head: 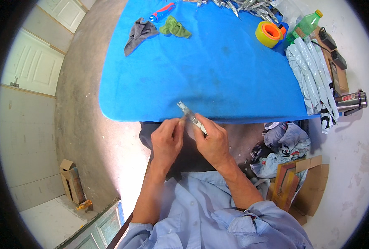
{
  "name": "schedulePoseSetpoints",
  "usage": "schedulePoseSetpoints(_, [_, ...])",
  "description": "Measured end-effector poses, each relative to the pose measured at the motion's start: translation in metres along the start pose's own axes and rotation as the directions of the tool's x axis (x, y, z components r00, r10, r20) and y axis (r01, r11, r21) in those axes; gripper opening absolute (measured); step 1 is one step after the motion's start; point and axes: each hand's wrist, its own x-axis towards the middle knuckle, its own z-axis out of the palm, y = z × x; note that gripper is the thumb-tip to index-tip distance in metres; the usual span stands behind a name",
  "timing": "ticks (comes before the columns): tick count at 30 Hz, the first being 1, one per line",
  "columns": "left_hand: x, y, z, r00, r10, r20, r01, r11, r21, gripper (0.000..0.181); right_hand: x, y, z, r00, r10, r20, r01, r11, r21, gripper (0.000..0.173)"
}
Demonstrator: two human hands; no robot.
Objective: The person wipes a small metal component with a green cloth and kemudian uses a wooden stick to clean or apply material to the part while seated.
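Observation:
My right hand (212,140) is closed around a slim silvery metal piece (199,124), just in front of the near edge of the blue-covered table (184,74). The forked end of the piece points up and left over the cloth; its exact kind cannot be told. Close by on the left, my left hand (168,137) has its thumb and forefinger pinched together near the middle of the piece. Whether something small is between those fingertips is hidden. At the table's far side lies a pile of similar metal pieces (256,7).
A grey cloth (139,34), a green cloth (174,27) and a red-blue tool (162,12) lie far left. Tape rolls (267,34), a green plastic bottle (307,25), plastic mailing bags (309,74) and a steel flask (351,102) line the right. Cardboard boxes (310,190) stand on the floor.

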Motion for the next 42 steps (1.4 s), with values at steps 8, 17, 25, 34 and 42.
schedulePoseSetpoints(8, [-0.006,0.003,0.003,1.000,-0.012,0.001,0.012,0.999,-0.031,0.008,-0.001,0.003,0.002,1.000,0.001,-0.005,-0.001,1.000,0.004,0.028])
schedulePoseSetpoints(17, [0.002,0.002,0.003,0.998,-0.067,-0.019,0.067,0.998,0.003,0.006,0.002,0.002,0.000,1.000,0.014,0.009,-0.014,1.000,-0.003,0.027])
schedulePoseSetpoints(25, [-0.002,0.000,0.008,0.999,0.046,-0.009,-0.045,0.999,0.018,0.005,0.003,0.002,-0.001,1.000,-0.003,-0.004,0.003,1.000,0.008,0.027])
schedulePoseSetpoints(34, [-0.004,0.002,0.007,0.999,0.040,0.011,-0.040,0.999,-0.005,0.007,0.003,0.003,0.000,1.000,0.013,0.014,-0.013,1.000,0.016,0.028])
schedulePoseSetpoints(42, [0.005,-0.004,0.002,0.999,-0.011,-0.046,0.013,0.999,0.047,0.005,0.004,0.000,-0.004,0.999,0.031,0.027,-0.031,1.000,0.001,0.027])
